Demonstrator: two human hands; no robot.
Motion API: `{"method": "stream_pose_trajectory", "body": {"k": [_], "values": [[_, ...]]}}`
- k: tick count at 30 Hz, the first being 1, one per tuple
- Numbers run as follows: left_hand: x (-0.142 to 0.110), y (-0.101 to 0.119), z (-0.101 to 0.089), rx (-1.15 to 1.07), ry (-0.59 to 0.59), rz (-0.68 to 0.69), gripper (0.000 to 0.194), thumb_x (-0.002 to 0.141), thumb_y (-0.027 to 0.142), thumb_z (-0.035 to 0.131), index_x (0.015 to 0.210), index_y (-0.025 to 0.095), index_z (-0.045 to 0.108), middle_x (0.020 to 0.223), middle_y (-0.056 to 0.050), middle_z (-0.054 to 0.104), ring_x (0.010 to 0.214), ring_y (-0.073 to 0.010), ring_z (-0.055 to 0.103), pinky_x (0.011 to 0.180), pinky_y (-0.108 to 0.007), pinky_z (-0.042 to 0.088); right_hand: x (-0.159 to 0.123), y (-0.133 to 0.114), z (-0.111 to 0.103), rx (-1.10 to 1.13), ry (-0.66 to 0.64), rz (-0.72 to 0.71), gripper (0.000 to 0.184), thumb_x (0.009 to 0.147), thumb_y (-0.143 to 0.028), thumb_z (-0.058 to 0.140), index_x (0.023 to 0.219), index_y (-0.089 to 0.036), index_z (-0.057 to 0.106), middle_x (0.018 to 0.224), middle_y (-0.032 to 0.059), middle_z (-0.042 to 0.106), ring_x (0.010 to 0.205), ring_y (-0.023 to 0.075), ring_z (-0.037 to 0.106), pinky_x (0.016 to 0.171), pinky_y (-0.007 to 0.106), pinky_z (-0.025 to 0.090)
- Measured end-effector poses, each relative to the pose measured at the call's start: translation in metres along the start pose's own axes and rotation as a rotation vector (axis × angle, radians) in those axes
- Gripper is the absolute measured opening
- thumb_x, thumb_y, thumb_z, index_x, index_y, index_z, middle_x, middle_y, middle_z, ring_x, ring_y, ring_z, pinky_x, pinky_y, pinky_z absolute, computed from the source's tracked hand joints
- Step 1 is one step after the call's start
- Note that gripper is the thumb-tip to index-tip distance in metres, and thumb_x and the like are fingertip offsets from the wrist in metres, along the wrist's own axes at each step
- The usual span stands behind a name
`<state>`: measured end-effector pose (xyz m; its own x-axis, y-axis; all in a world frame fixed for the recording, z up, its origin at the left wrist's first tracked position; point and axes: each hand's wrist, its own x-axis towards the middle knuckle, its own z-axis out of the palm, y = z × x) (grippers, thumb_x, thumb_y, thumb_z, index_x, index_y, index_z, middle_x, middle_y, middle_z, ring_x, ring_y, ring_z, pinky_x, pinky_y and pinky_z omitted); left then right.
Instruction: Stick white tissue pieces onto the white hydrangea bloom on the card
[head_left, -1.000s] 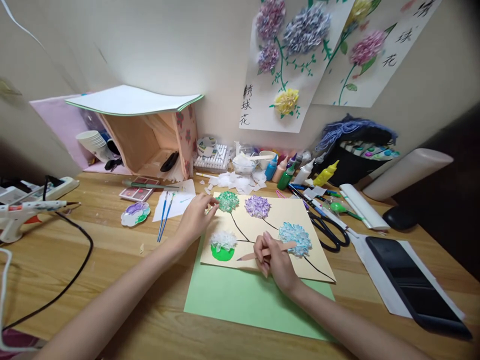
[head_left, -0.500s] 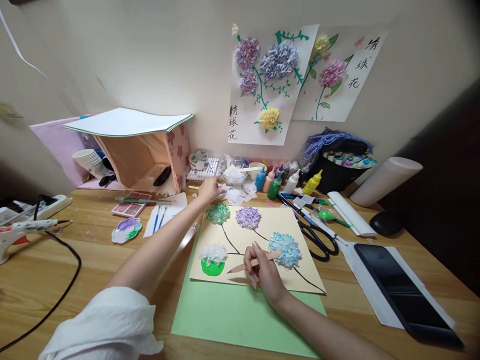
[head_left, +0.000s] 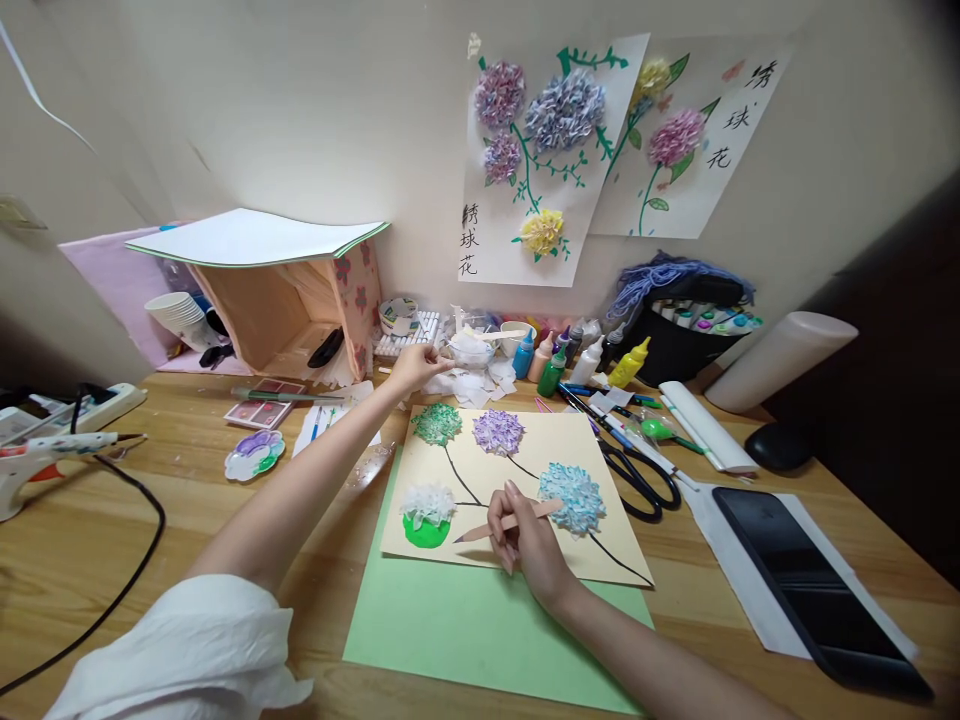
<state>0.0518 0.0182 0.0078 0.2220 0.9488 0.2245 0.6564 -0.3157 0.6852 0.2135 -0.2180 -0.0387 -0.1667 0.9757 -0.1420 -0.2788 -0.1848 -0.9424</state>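
At the scraps of white tissue paper (head_left: 474, 384), my left hand (head_left: 420, 367) reaches forward with its fingers pressed together; anything between the tips is too small to make out. My right hand (head_left: 529, 545) is closed around a wooden pencil (head_left: 480, 532), its point facing left, above the cream sheet (head_left: 450, 566). Crumpled-paper flowers sit on that sheet: green (head_left: 437, 425), purple (head_left: 499, 432), blue (head_left: 572, 498) and white. The white flower (head_left: 427, 504) covers the upper part of a bright green circle (head_left: 427, 532). Dark stem lines run between them. A light green sheet (head_left: 480, 630) lies underneath.
Paint bottles (head_left: 553, 372) and a clear bowl (head_left: 472, 347) stand behind the sheet. Black-handled scissors (head_left: 645, 490) and a phone (head_left: 817, 590) lie right. Leftward are a paint palette (head_left: 255, 455), a glue gun (head_left: 52, 450) with its cord, and an open box (head_left: 277, 310).
My left hand has shifted slightly up and left, its fingertips still by the white paper scraps. My right hand keeps the pencil in the same place. The view has tilted slightly.
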Motion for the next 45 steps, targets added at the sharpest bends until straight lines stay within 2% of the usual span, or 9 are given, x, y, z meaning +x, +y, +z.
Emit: {"method": "stream_pose_trajectory", "body": {"k": [6,10,12,17,21,24,27,34,45], "values": [[-0.029,0.004,-0.025,-0.198,-0.019,-0.079,0.036,0.063,0.048,0.073,0.066,0.014,0.061,0.062,-0.004,0.065,0.056,-0.0139,0.058,0.055,-0.026,0.045,0.001,0.001,-0.002,-0.014,0.003,-0.019,0.058,0.087,-0.063,0.037,0.053,-0.018,0.046,0.035,-0.0069,0.036,0.030,0.0053,0.031,0.037,0.020,0.020],[-0.075,0.016,-0.047,-0.451,-0.032,-0.132,0.038,0.055,0.043,0.080,0.072,0.012,0.066,0.069,-0.006,0.069,0.064,-0.0148,0.063,0.066,-0.029,0.052,-0.002,0.001,-0.003,-0.059,0.010,-0.049,0.057,0.089,-0.062,0.034,0.054,-0.019,0.046,0.037,-0.0063,0.037,0.031,0.0060,0.033,0.037,0.020,0.023],[-0.104,0.024,-0.056,-0.486,-0.034,-0.154,0.036,0.057,0.042,0.080,0.074,0.013,0.068,0.073,-0.006,0.070,0.067,-0.0153,0.064,0.069,-0.030,0.052,-0.005,0.000,-0.003,-0.113,0.020,-0.098,0.055,0.091,-0.060,0.032,0.056,-0.019,0.047,0.039,-0.0055,0.040,0.034,0.0071,0.036,0.038,0.021,0.027],[-0.176,0.033,-0.063,-0.490,-0.238,-0.216,0.025,0.069,0.039,0.072,0.076,0.015,0.070,0.076,-0.004,0.071,0.073,-0.0162,0.064,0.070,-0.028,0.050,-0.011,-0.001,-0.001,-0.481,-0.134,-0.366,0.046,0.097,-0.045,0.030,0.065,-0.020,0.051,0.053,-0.0014,0.051,0.048,0.0104,0.046,0.050,0.024,0.036],[-0.207,0.031,-0.059,-0.551,-0.491,-0.209,0.020,0.076,0.036,0.067,0.077,0.016,0.070,0.081,-0.004,0.070,0.078,-0.0155,0.061,0.072,-0.026,0.046,-0.011,-0.001,0.002,-0.817,-0.281,-0.612,0.044,0.099,-0.036,0.027,0.066,-0.020,0.050,0.058,0.0003,0.051,0.056,0.0126,0.047,0.057,0.026,0.037],[-0.215,0.029,-0.055,-0.503,-0.637,-0.178,0.020,0.078,0.035,0.065,0.078,0.016,0.070,0.078,-0.003,0.068,0.072,-0.0135,0.057,0.066,-0.023,0.041,-0.010,-0.002,0.004,-0.923,-0.293,-0.662,0.042,0.100,-0.035,0.026,0.067,-0.020,0.048,0.059,0.0003,0.050,0.056,0.0132,0.046,0.056,0.026,0.036],[-0.217,0.029,-0.049,-0.451,-0.661,-0.168,0.023,0.079,0.036,0.064,0.079,0.015,0.070,0.073,-0.002,0.065,0.067,-0.0124,0.052,0.061,-0.023,0.037,-0.009,-0.002,0.006,-0.952,-0.291,-0.665,0.040,0.100,-0.035,0.027,0.069,-0.020,0.048,0.060,0.0003,0.051,0.057,0.0133,0.047,0.056,0.026,0.037],[-0.222,0.026,-0.040,-0.288,-0.549,-0.115,0.021,0.082,0.036,0.060,0.079,0.018,0.072,0.070,0.000,0.063,0.065,-0.0123,0.048,0.059,-0.024,0.033,-0.005,0.002,0.008,-1.004,-0.353,-0.752,0.025,0.098,-0.027,0.039,0.080,-0.018,0.054,0.065,0.0019,0.056,0.061,0.0139,0.049,0.057,0.025,0.039],[-0.226,0.024,-0.025,-0.061,-0.367,-0.071,0.016,0.083,0.031,0.060,0.082,0.021,0.071,0.080,-0.002,0.066,0.071,-0.0148,0.054,0.064,-0.027,0.037,-0.008,0.003,0.004,-1.083,-0.283,-0.790,0.022,0.097,-0.021,0.039,0.078,-0.019,0.052,0.064,0.0018,0.054,0.061,0.0149,0.046,0.058,0.026,0.038]]}}
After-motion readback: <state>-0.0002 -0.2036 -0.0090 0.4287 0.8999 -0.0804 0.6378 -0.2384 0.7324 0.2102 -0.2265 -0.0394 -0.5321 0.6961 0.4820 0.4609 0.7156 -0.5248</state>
